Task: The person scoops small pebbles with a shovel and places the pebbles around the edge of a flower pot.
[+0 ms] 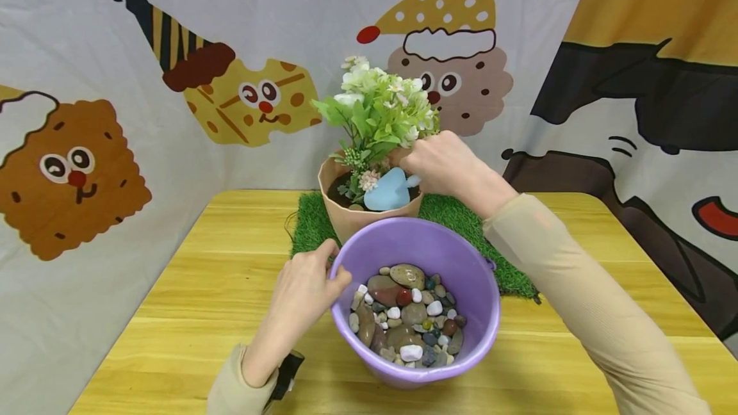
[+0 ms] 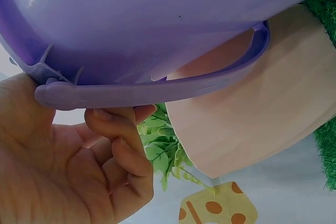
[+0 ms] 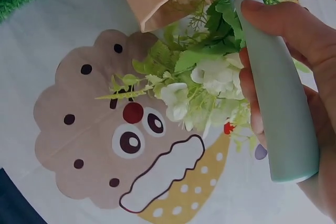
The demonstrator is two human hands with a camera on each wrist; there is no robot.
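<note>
Purple bucket [image 1: 403, 242] of shiny stones [image 1: 413, 314], front of counter [image 1: 225, 261]. Left hand [image 1: 305, 284] grips its left rim, fingers curled, thumb over edge. Right hand [image 1: 446, 162] wrapped firmly round handle of blue trowel [image 1: 387, 191], blade inside peach pot [image 1: 348, 221] just behind bucket. Pot holds leafy plant [image 1: 375, 114], white flowers. Green turf mat [image 1: 308, 226] beneath pot; beyond, cartoon-printed cloth [image 1: 248, 11].
</note>
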